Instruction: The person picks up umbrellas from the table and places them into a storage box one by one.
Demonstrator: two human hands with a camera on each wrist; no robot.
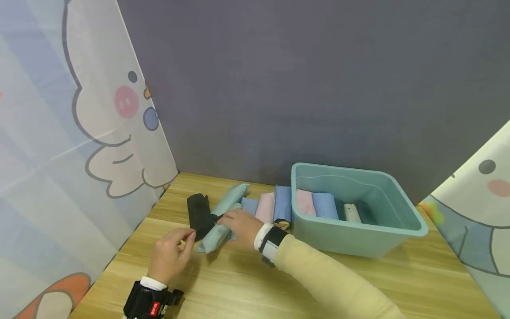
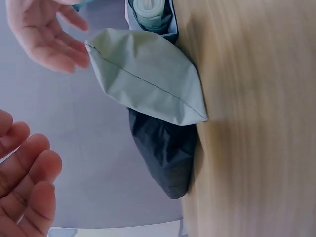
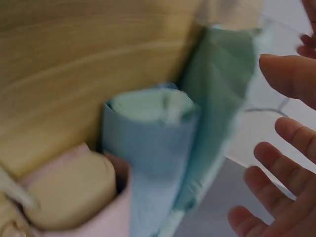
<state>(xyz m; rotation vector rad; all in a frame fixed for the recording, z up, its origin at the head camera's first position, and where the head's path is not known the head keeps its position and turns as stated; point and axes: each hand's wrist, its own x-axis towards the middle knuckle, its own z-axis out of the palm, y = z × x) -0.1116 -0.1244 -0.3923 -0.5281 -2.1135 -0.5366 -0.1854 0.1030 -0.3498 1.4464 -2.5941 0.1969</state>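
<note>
My left hand (image 1: 171, 252) is raised in front of a black cloth bundle (image 1: 198, 212), its fingers loosely bent. In the left wrist view, nothing shows between those fingers (image 2: 34, 168). My right hand (image 1: 241, 223) reaches over a long pale green cloth bundle (image 1: 215, 237) that lies slanted beside the black one. From the right wrist, its fingers (image 3: 271, 185) appear spread apart, close beside the green cloth (image 3: 222, 84). The green bundle has a pointed, seamed end (image 2: 143, 74) and overlaps the black one (image 2: 165, 153) in the left wrist view.
Right of the green bundle stand blue (image 1: 249, 205) and pink (image 1: 265, 207) rolls and a larger blue roll (image 1: 283, 201). A teal bin (image 1: 358, 239) beside them holds several rolls. Underneath is a wooden table (image 1: 247, 283), with a grey wall (image 1: 279, 88) behind.
</note>
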